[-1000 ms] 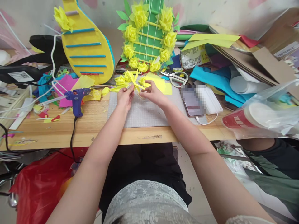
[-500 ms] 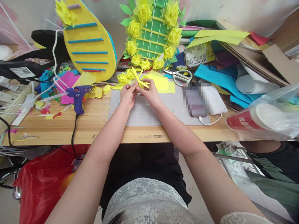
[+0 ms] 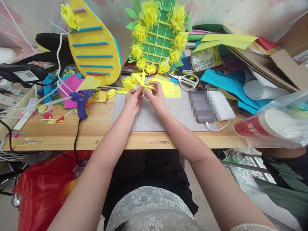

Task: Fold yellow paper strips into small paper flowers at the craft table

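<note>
At the wooden table (image 3: 60, 136), before a pale wall (image 3: 211, 12), the left hand (image 3: 132, 100) and the right hand (image 3: 157, 97) both pinch one yellow flower (image 3: 142, 81) over the grey mat (image 3: 184, 119), between the glue gun (image 3: 82, 102) at left and the scissors (image 3: 182, 78) at right.

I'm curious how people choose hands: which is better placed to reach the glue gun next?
Probably the left hand: the glue gun lies to its left, and the right hand is farther off. Both hold the yellow paper piece.

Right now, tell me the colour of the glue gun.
The glue gun is dark blue-purple, seen in the head view.
</note>
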A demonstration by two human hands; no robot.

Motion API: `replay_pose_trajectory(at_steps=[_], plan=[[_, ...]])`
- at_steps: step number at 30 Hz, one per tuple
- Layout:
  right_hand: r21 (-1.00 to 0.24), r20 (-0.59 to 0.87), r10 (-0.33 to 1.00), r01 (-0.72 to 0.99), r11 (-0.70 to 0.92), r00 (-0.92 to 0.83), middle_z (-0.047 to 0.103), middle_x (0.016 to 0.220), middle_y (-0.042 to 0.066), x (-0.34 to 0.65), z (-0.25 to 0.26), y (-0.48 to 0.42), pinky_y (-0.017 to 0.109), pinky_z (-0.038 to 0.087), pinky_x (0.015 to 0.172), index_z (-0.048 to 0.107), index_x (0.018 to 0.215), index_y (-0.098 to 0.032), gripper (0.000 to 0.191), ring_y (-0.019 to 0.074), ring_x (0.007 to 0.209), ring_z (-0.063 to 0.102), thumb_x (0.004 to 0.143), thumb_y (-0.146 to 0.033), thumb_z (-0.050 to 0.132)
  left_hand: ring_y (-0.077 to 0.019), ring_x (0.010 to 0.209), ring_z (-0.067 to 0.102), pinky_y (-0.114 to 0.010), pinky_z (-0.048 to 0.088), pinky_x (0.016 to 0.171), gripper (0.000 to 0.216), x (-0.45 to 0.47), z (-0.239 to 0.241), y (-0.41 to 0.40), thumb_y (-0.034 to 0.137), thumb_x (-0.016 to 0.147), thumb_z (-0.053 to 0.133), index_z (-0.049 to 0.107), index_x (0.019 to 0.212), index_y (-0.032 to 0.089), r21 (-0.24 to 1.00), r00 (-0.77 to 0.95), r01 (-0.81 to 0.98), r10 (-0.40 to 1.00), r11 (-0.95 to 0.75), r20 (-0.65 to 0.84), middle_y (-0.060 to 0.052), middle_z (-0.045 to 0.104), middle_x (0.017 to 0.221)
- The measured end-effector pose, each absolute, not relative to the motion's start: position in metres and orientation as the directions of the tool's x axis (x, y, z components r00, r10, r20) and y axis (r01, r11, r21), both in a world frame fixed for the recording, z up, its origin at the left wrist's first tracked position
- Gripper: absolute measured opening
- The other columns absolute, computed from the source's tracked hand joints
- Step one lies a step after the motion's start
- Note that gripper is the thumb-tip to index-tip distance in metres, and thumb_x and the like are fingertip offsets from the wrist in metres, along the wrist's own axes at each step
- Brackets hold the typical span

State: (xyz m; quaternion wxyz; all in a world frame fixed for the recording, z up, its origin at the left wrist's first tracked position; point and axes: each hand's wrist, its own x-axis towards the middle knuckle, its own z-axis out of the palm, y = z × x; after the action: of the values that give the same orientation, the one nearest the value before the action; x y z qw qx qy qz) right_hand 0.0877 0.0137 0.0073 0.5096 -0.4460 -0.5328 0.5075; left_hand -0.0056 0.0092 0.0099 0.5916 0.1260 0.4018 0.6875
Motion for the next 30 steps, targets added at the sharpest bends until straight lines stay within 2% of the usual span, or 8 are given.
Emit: replay_pose_trajectory(at_steps=[3,6,9,13,20,24,27,30], plan=[[-0.997,0.062,0.994,-0.06,0.057,-0.094,0.058,0.092,-0.003,0.088,0.005,0.013,0.024,0.054,0.072,0.039,0.097,-0.028,0.047,0.0108,0.083,0.063,0.069,-0.034,0.075,-0.0032,0.046,0.053,-0.016,0.033,0.043,0.043,-0.006,0.01,0.01,0.009,0.067,0.078,0.037,0.06,0.018,0.698,-0.268,-0.715,0.911,0.03,-0.313,0.007,0.059,0.055],[-0.997,-0.029,0.989,-0.07,-0.039,-0.145,0.058,0.079,-0.006,0.087,0.004,0.013,0.023,0.052,0.064,0.037,0.096,-0.028,0.053,0.01,0.071,0.062,0.064,-0.033,0.079,-0.0025,0.043,0.05,-0.016,0.033,0.043,0.045,-0.007,0.01,0.011,0.011,0.064,0.08,0.037,0.06,0.018,0.706,-0.279,-0.708,0.908,0.025,-0.312,0.007,0.057,0.054],[-0.991,-0.088,0.986,-0.083,-0.1,-0.145,0.054,0.065,-0.01,0.085,0.004,0.012,0.021,0.044,0.051,0.034,0.09,-0.027,0.053,0.008,0.056,0.056,0.065,-0.035,0.079,-0.0024,0.042,0.049,-0.017,0.034,0.044,0.046,-0.007,0.009,0.011,0.013,0.062,0.082,0.037,0.059,0.018,0.704,-0.286,-0.71,0.909,0.012,-0.304,0.009,0.055,0.052],[-0.982,-0.14,0.977,-0.104,-0.157,-0.158,0.053,0.059,-0.011,0.086,0.007,0.009,0.019,0.034,0.04,0.034,0.08,-0.025,0.05,0.0055,0.045,0.045,0.065,-0.04,0.079,-0.0025,0.037,0.043,-0.018,0.033,0.042,0.046,-0.006,0.009,0.009,0.019,0.063,0.083,0.038,0.058,0.019,0.72,-0.262,-0.693,0.921,0.027,-0.287,0.009,0.051,0.047],[-0.964,-0.207,0.959,-0.126,-0.233,-0.191,0.058,0.053,-0.01,0.089,0.011,0.011,0.018,0.035,0.036,0.036,0.078,-0.024,0.046,0.0049,0.041,0.045,0.066,-0.03,0.08,-0.003,0.036,0.046,-0.016,0.035,0.04,0.037,-0.008,0.01,0.007,0.026,0.065,0.082,0.047,0.059,0.017,0.759,-0.224,-0.645,0.927,0.091,-0.301,0.007,0.055,0.046],[-0.953,-0.253,0.951,-0.123,-0.277,-0.177,0.058,0.052,-0.01,0.093,0.014,0.013,0.016,0.036,0.036,0.034,0.082,-0.024,0.048,0.0052,0.04,0.047,0.067,-0.024,0.08,-0.0053,0.049,0.058,-0.015,0.042,0.047,0.024,-0.012,0.011,0.005,0.016,0.071,0.076,0.053,0.065,0.016,0.734,-0.228,-0.674,0.921,0.084,-0.315,0.002,0.064,0.059],[-0.948,-0.276,0.939,-0.107,-0.301,-0.205,0.06,0.052,-0.009,0.098,0.018,0.014,0.015,0.036,0.035,0.035,0.084,-0.023,0.041,0.0051,0.04,0.047,0.074,-0.02,0.074,-0.007,0.052,0.061,-0.016,0.045,0.051,0.025,-0.011,0.012,0.004,0.004,0.073,0.069,0.048,0.07,0.018,0.731,-0.283,-0.678,0.891,0.075,-0.355,0.002,0.065,0.06],[-0.944,-0.289,0.919,-0.08,-0.32,-0.267,0.062,0.055,-0.007,0.102,0.019,0.016,0.014,0.037,0.036,0.037,0.086,-0.022,0.032,0.0041,0.041,0.048,0.079,-0.019,0.068,-0.0068,0.051,0.06,-0.016,0.046,0.053,0.03,-0.007,0.013,0.004,0.001,0.074,0.066,0.042,0.075,0.019,0.753,-0.319,-0.653,0.872,0.081,-0.371,0.004,0.064,0.058]])
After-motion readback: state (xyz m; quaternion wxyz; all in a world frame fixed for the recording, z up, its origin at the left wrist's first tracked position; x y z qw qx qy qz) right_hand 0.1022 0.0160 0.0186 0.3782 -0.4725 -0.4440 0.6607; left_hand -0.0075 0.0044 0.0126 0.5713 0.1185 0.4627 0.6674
